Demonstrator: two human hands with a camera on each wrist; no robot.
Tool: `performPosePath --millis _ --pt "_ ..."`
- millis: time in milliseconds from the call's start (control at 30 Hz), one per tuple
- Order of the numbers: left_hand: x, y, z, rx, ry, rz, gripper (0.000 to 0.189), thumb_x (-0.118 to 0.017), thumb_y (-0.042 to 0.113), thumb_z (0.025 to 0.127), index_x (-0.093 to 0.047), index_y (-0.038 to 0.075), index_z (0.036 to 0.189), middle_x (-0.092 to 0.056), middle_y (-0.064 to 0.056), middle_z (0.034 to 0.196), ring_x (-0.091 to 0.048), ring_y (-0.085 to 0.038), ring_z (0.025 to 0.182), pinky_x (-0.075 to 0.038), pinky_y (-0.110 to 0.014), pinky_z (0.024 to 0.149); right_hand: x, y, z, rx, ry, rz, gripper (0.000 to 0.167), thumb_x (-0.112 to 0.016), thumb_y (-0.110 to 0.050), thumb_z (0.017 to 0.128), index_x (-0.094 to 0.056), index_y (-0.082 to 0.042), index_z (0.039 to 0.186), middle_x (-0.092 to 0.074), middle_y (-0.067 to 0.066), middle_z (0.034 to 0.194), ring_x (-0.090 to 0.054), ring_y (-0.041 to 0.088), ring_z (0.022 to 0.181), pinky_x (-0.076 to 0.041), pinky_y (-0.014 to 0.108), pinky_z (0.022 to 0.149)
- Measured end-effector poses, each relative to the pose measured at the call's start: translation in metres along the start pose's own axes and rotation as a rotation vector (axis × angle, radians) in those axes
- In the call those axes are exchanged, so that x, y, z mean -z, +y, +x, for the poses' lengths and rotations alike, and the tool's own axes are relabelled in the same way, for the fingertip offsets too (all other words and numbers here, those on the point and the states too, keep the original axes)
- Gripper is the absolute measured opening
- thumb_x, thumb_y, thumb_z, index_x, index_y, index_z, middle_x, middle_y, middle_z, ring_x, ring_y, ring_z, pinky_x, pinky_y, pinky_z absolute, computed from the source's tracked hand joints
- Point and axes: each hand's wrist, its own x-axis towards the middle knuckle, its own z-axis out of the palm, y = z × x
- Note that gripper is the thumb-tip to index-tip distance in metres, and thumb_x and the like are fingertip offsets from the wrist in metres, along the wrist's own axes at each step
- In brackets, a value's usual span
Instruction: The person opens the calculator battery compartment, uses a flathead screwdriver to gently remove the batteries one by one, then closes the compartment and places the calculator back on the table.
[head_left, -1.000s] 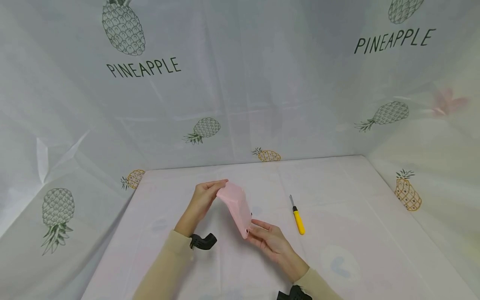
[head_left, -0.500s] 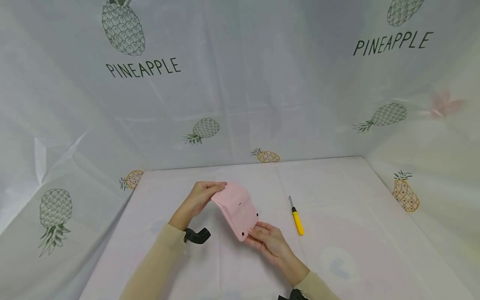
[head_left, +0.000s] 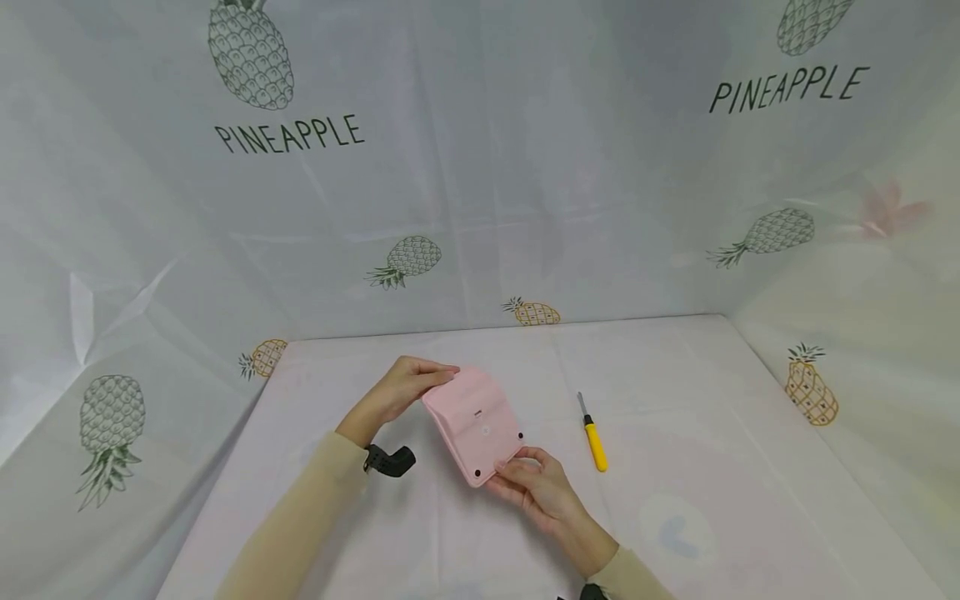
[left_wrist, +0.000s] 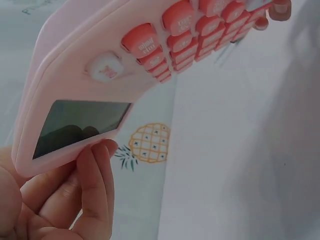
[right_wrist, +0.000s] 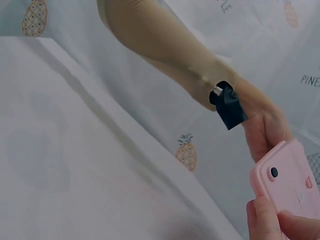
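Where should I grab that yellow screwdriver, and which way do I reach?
Probably by the yellow handle, from above on the near side. The screwdriver lies on the table, thick handle toward you, thin metal shaft pointing away.

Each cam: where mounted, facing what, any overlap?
Worn on head: looks forward and down at the back of the pink calculator; left hand, right hand, both sleeves show.
Worn on left wrist: faces the calculator's screen and keys; left-hand fingers lower left, other fingertips upper right.
Worn on right wrist: faces the calculator's back; right-hand fingers, left hand and sleeve show.
Head and right wrist share that back.
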Motion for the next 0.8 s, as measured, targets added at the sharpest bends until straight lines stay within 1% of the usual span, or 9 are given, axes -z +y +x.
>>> performPosePath --millis 67,167,267,367,433,500,600,667,800 --pt "0.0 0.002 0.001 -0.018 -0.022 0.029 0.031 -0.064 0.008 0.097 -0.065 -0.01 0.123 -0.063 -0.019 0.13 -0.06 -0.026 0.12 -0.055 -0.027 0.089 0.0 0.0 0.0 -0.002 0.002 0.005 0.04 -0.053 0.015 0.095 -0.028 0.005 0.125 -0.067 0.014 0.095 -0.071 0.026 0.088 -0.057 0.043 0.086" --pt "0.0 0.006 0.002 -0.03 -0.043 0.077 0.03 -0.064 0.006 0.098 -0.065 -0.01 0.123 -0.064 -0.02 0.129 -0.064 -0.025 0.114 -0.057 -0.027 0.085 0.001 0.001 -0.001 0.001 -0.007 0.014 0.038 -0.053 0.014 0.096 -0.028 0.005 0.124 -0.068 0.014 0.095 -0.071 0.026 0.089 -0.056 0.044 0.087" --pt "0.0 0.01 0.003 -0.007 -0.047 0.111 0.03 -0.064 0.007 0.098 -0.066 -0.008 0.123 -0.066 -0.018 0.125 -0.068 -0.021 0.103 -0.058 -0.027 0.078 0.001 0.001 -0.002 0.006 -0.019 0.009 0.03 -0.052 0.013 0.097 -0.034 0.01 0.121 -0.069 0.015 0.095 -0.072 0.026 0.09 -0.056 0.044 0.087" --pt "0.0 0.013 0.006 0.034 -0.048 0.117 0.031 -0.065 0.009 0.098 -0.067 -0.005 0.125 -0.068 -0.017 0.122 -0.07 -0.018 0.093 -0.059 -0.027 0.072 0.002 0.001 -0.002 0.012 -0.029 -0.006 0.017 -0.05 0.012 0.098 -0.044 0.013 0.114 -0.069 0.016 0.093 -0.072 0.025 0.09 -0.056 0.043 0.088" --pt "0.0 0.014 0.007 0.051 -0.053 0.118 0.031 -0.065 0.01 0.098 -0.067 -0.004 0.125 -0.069 -0.016 0.12 -0.07 -0.017 0.089 -0.06 -0.028 0.071 0.002 0.001 -0.003 0.013 -0.028 -0.014 0.011 -0.05 0.012 0.099 -0.048 0.013 0.109 -0.069 0.016 0.093 -0.072 0.024 0.09 -0.055 0.043 0.088" --pt "0.0 0.014 0.009 0.052 -0.066 0.118 0.031 -0.065 0.01 0.098 -0.066 -0.004 0.125 -0.069 -0.016 0.119 -0.07 -0.016 0.088 -0.06 -0.028 0.071 0.003 0.001 -0.002 0.016 -0.02 -0.019 0.008 -0.051 0.011 0.099 -0.05 0.012 0.107 -0.07 0.016 0.093 -0.072 0.024 0.09 -0.056 0.043 0.088" --pt "0.002 0.013 0.013 0.023 -0.094 0.127 0.03 -0.064 0.01 0.098 -0.067 -0.005 0.125 -0.07 -0.017 0.118 -0.069 -0.015 0.088 -0.059 -0.027 0.071 0.003 0.002 -0.002 0.021 -0.002 -0.02 0.011 -0.052 0.01 0.099 -0.048 0.013 0.109 -0.07 0.017 0.095 -0.072 0.025 0.091 -0.056 0.043 0.088" --pt "0.003 0.012 0.017 -0.007 -0.113 0.144 0.029 -0.065 0.01 0.098 -0.067 -0.005 0.123 -0.07 -0.017 0.118 -0.069 -0.016 0.09 -0.059 -0.027 0.073 0.002 0.003 -0.001 0.027 0.006 -0.018 0.013 -0.052 0.01 0.098 -0.047 0.013 0.11 -0.07 0.018 0.096 -0.072 0.026 0.091 -0.056 0.044 0.088" --pt "0.004 0.013 0.026 -0.077 -0.127 0.221 0.026 -0.068 0.012 0.096 -0.071 -0.003 0.118 -0.071 -0.014 0.117 -0.069 -0.018 0.099 -0.057 -0.026 0.079 0.001 0.004 -0.001 0.035 0.022 -0.008 0.009 -0.053 0.01 0.098 -0.049 0.012 0.106 -0.071 0.021 0.097 -0.072 0.028 0.091 -0.056 0.044 0.087"
